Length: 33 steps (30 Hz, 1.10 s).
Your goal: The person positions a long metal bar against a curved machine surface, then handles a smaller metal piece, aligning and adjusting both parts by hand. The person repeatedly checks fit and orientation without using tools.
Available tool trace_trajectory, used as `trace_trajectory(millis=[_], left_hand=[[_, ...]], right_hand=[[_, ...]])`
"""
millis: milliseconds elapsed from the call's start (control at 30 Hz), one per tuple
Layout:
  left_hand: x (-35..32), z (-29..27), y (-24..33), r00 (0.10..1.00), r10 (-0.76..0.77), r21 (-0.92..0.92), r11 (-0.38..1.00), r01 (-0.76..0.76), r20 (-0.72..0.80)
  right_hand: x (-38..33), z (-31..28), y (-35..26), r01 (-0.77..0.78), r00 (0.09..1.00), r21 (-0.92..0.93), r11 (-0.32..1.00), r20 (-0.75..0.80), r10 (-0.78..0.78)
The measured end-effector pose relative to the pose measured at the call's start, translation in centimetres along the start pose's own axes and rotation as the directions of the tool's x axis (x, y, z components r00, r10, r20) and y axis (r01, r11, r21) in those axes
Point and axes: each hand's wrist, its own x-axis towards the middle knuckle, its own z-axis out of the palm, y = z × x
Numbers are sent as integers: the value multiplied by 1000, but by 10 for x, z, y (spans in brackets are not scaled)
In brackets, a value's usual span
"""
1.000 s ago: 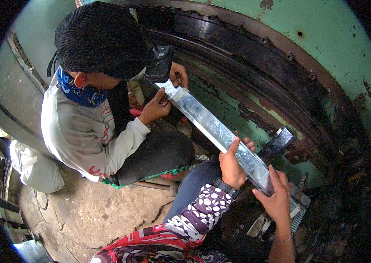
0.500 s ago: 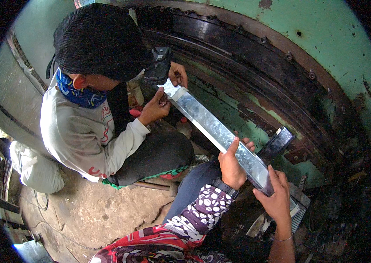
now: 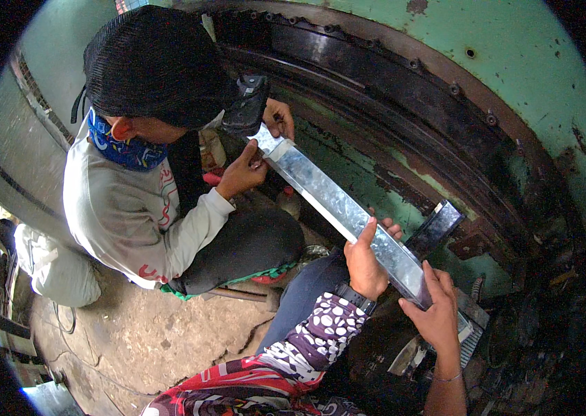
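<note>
A long, shiny sheet-metal channel slants from upper left to lower right across the middle. My left hand holds it by its edges near the lower end, thumb on the near side and fingertips showing past the far side. At that lower end my right hand grips the channel between thumb and fingers. A co-worker's two hands, one in front and one behind, are at the far end. There they hold a small bright metal piece against the channel. How the two pieces meet is partly hidden by fingers.
The co-worker sits close on the left. Behind the channel curves a large dark machine rim with bolts, set in green metal. A shorter metal channel leans there. A white sack stands on the cracked concrete floor.
</note>
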Motion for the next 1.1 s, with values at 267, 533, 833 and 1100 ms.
trace_trajectory(millis=[267, 533, 833, 1100], left_hand=[[3, -5, -2, 999, -25, -32, 999, 26, 28], [3, -4, -2, 1000, -27, -3, 1000, 27, 13], [3, -2, 0, 999, -26, -51, 998, 27, 22], [-1, 2, 3, 1000, -13, -34, 999, 13, 14]], right_hand=[[0, 1, -6, 22, 996, -39, 999, -81, -26], [0, 0, -7, -8, 998, -13, 1000, -68, 7], [2, -2, -7, 12, 998, 1, 1000, -54, -12], [3, 1, -5, 47, 997, 15, 999, -61, -46]])
